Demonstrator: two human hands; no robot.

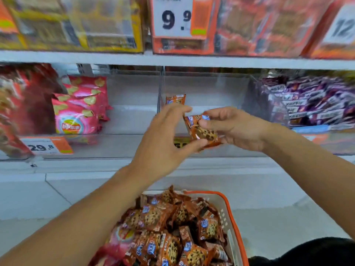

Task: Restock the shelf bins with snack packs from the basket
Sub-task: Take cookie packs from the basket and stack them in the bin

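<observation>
Both hands (236,127) pinching cookie pack (199,129)

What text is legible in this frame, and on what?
"9.9": white price sign on the upper shelf.
"29.8": price tag on the left bin front.
"12", cut off: sign at top right.
Pink chip bag logo, cookie packs, purple packs: print too blurred to read.

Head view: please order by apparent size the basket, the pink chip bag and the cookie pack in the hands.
1. basket, though it is nearest the camera
2. pink chip bag
3. cookie pack, smallest
</observation>
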